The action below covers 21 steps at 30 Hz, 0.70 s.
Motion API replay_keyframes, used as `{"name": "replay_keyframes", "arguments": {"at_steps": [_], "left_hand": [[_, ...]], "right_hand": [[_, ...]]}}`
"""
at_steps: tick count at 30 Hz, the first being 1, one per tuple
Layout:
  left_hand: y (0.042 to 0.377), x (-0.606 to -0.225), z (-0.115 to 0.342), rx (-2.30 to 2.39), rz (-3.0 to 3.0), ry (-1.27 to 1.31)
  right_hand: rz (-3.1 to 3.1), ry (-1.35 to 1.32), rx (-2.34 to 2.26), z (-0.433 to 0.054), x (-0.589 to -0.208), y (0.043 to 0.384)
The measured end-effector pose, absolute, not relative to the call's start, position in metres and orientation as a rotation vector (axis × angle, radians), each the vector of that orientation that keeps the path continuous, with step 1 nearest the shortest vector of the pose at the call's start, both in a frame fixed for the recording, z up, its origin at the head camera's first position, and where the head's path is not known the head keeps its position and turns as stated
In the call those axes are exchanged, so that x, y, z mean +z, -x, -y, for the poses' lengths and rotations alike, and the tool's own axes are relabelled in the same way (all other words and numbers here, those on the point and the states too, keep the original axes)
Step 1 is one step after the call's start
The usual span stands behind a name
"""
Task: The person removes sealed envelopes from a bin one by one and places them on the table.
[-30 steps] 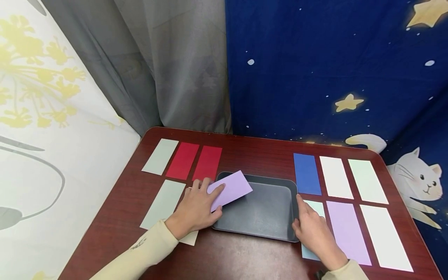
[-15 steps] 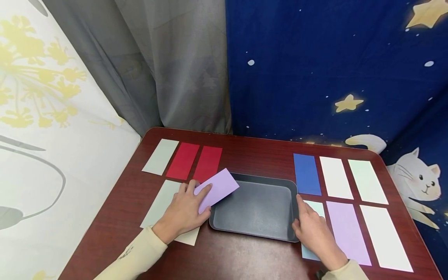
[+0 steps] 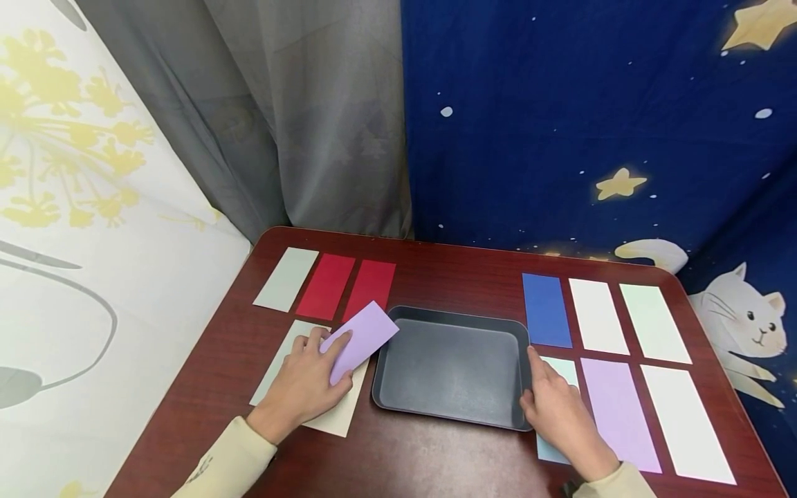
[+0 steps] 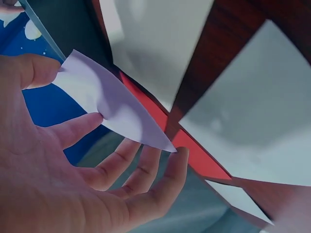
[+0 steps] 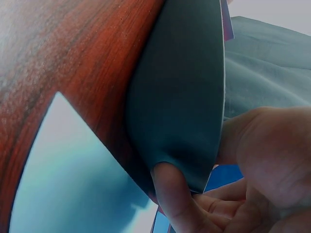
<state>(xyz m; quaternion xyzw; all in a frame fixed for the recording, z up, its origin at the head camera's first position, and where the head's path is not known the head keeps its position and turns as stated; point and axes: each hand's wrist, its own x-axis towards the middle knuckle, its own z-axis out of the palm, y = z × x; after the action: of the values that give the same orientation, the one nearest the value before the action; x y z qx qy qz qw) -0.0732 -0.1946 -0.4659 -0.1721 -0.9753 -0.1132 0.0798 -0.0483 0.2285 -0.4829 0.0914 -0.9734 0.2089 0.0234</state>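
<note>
My left hand (image 3: 301, 380) holds a lilac paper card (image 3: 367, 339) by its edges, tilted above a cream card (image 3: 345, 411) left of the dark grey baking tray (image 3: 457, 370). In the left wrist view the thumb and fingers pinch the bent lilac card (image 4: 112, 99) at its edges. At the tray's right side, my right hand (image 3: 563, 415) grips the rim. The right wrist view has a fingertip on the outer side of the tray wall (image 5: 180, 87), with the rest of the hand around the rim. The tray's visible floor bears nothing.
Left of the tray lie two red cards (image 3: 326, 286) and pale cards (image 3: 286, 277). On the right are a blue card (image 3: 546, 310), another lilac card (image 3: 619, 411), a light blue card (image 3: 551, 449) and several white or pale green cards (image 3: 654, 321). Curtains (image 3: 336, 138) hang behind the table (image 3: 461, 259).
My left hand has moved left with the lilac card, from over the tray's left end to above the cream card. The right hand and the tray have stayed in place.
</note>
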Motion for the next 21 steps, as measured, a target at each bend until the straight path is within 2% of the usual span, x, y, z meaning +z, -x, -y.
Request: {"name": "replay_keyframes", "arguments": {"at_steps": [21], "left_hand": [[0.065,-0.468,0.226,-0.368,2.915,0.37]], "right_hand": [[3.017,-0.29,0.636,-0.228,-0.481,0.048]]}}
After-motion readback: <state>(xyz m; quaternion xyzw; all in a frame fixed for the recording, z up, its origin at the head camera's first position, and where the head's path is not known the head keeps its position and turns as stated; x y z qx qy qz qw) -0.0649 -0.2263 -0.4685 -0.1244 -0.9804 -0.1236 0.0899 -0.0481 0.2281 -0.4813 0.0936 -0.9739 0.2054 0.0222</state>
